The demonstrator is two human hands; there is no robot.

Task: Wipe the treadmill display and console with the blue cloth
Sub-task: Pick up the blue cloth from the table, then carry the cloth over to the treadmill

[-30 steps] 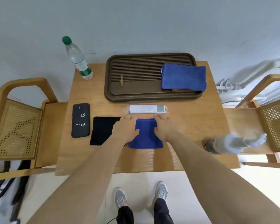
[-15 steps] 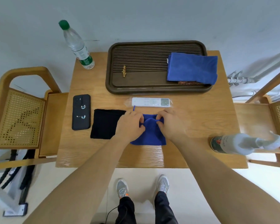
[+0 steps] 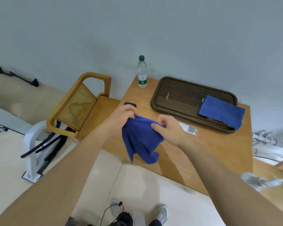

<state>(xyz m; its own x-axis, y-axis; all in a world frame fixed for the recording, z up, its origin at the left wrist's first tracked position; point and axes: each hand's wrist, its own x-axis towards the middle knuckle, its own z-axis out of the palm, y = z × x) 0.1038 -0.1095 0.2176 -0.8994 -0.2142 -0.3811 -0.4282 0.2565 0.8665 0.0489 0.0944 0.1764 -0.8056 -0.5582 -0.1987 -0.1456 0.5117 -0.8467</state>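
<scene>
A blue cloth point(image 3: 141, 141) hangs unfolded in the air above the near edge of the wooden table point(image 3: 219, 144). My left hand point(image 3: 121, 117) pinches its upper left corner and my right hand point(image 3: 168, 129) pinches its upper right edge. The cloth's lower part droops loosely below both hands. At the lower left stands a white frame with black bars point(image 3: 33, 150), which may be part of a treadmill. No display or console is in view.
A dark tea tray point(image 3: 183, 97) holds a second folded blue cloth point(image 3: 221, 114). A water bottle point(image 3: 142, 72), a black phone point(image 3: 130, 104), a white remote point(image 3: 189, 128) and a blurred spray bottle point(image 3: 260, 181) lie on the table. A wooden cane chair point(image 3: 78, 105) stands to the left.
Both hands have lifted the blue cloth off the table and it has fallen open. My view has swung to the left, bringing the chair and the white frame into sight.
</scene>
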